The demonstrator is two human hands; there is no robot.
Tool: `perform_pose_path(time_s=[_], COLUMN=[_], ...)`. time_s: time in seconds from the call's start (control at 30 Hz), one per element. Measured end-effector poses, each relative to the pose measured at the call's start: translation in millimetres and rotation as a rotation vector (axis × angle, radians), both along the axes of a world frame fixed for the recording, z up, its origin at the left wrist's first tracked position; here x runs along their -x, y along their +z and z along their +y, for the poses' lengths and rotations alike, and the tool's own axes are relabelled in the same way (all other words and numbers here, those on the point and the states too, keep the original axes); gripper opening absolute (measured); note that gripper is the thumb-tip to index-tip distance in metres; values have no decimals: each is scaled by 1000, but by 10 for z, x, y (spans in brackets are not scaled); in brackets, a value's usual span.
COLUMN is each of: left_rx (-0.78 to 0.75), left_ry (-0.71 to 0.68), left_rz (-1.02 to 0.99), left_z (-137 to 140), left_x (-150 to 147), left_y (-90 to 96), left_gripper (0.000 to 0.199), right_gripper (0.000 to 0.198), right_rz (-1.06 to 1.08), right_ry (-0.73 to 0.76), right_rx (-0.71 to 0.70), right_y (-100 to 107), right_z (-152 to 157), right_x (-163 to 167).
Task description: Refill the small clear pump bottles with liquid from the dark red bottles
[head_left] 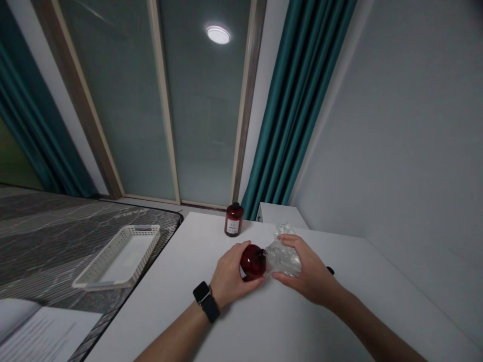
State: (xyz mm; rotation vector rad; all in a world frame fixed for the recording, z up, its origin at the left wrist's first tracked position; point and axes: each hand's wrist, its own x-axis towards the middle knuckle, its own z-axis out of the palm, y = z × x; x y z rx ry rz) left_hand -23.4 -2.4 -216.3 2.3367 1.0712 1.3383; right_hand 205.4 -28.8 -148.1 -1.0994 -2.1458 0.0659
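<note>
My left hand (231,275), with a black watch on its wrist, wraps round a dark red glossy bottle (252,261) above the white table. That bottle's dark neck points toward the right. My right hand (307,271) grips a clear, crinkled plastic pouch (284,257), held tilted with its narrow end at the neck of the red bottle. Whether the two touch inside or only meet at the rim, I cannot tell. Behind them stands an upright red bottle (234,220) with a white label and black cap.
A small black object (330,270) shows partly behind my right hand on the white table (181,281). To the left, a white basket (147,251) and an open book (49,332) lie on a dark patterned surface. A white cabinet (281,215) stands beyond the table's far edge.
</note>
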Motion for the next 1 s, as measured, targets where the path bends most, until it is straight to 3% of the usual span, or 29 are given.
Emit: perform_pose_path(time_s=[1.0], left_rx=[10], left_ry=[33], left_rz=[-29], left_z=[-14], left_x=[-17], left_y=[12], left_gripper=[75], right_gripper=[57], right_rz=[-104], right_ry=[4], right_rx=[28], right_y=[150], right_z=[29], right_x=[33])
